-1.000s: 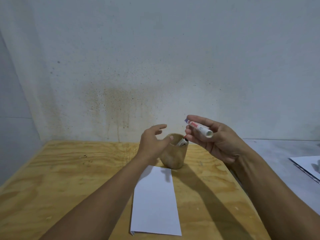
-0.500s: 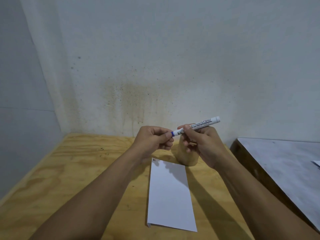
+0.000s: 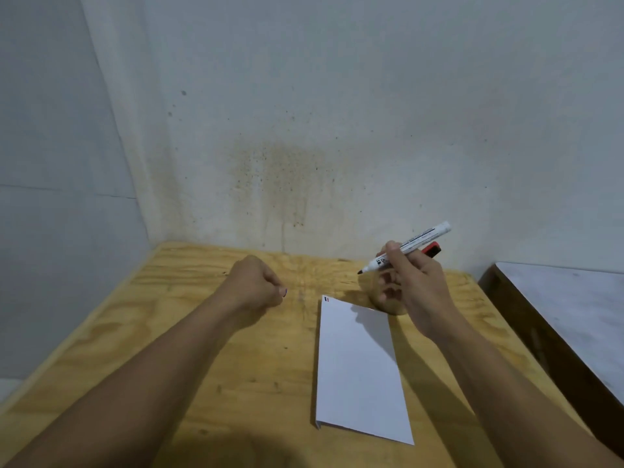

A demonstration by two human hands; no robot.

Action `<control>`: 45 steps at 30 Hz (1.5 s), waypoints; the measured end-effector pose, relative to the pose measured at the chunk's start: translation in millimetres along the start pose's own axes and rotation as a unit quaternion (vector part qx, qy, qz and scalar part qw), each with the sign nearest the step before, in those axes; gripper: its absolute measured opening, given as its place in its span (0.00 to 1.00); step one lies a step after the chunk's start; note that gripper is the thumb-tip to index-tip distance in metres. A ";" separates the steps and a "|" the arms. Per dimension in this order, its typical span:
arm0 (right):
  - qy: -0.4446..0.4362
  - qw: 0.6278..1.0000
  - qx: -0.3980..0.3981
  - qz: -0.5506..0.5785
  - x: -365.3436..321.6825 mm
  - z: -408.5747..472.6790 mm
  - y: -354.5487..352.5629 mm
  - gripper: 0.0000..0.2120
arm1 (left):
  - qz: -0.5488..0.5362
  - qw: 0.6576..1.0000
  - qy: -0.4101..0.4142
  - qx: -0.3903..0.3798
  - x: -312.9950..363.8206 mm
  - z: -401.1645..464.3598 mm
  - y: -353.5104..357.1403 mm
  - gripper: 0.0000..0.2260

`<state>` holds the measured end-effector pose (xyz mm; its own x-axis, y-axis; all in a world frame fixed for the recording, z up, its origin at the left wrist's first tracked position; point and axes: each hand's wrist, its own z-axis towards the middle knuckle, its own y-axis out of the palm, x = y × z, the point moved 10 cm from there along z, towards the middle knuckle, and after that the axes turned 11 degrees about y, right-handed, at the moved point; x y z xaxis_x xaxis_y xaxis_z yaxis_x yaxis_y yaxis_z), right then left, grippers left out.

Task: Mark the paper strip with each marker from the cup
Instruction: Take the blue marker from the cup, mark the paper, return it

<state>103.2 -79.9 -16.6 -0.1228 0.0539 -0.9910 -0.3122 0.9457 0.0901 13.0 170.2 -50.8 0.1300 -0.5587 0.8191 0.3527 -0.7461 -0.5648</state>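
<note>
Paper strip (image 3: 359, 366) lay flat on the plywood table (image 3: 175, 332), its far left corner carrying two small marks, one dark and one red. Half a second earlier both hands had met at the marker's blue cap; now they had come apart. The right hand (image 3: 410, 292) gripped one uncapped marker (image 3: 407, 247) between thumb and fingers, dark tip pointing down and left, held in the air above the strip's far end and touching nothing. The left hand (image 3: 256, 285) had drawn away to the left and was closed into a fist over the bare table, with a bit of blue showing at its fingertips, which looked like the cap, though most of it was hidden.

The cup (image 3: 388, 307) stood just beyond the strip's far right corner, largely covered by the right hand. One red-capped marker (image 3: 432, 248) stuck up behind that hand; whether it stood in the cup could not be seen. Counted: one strip, one cup, two markers in sight, two marks on the paper. A second, grey-topped table (image 3: 567, 315) stood to the right, apart from the plywood one.
</note>
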 end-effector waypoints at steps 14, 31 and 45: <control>0.030 0.994 0.065 0.084 60.9 -9.5 29.7 0.10 | 0.250 0.958 0.133 -0.048 24.5 0.3 48.7 0.05; 0.034 0.994 0.089 0.049 62.1 -0.3 18.9 0.15 | 0.131 0.949 0.276 0.076 55.3 -51.0 62.4 0.13; 0.017 0.998 0.057 0.026 61.5 1.5 36.6 0.11 | 0.053 0.988 0.111 0.091 27.0 -42.9 51.3 0.12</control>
<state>85.7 -41.5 -74.4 -0.1688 0.0956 -0.9810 -0.1946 0.9725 0.1282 -5.1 101.3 -61.9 -0.0243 -0.7110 0.7027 0.5118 -0.6127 -0.6022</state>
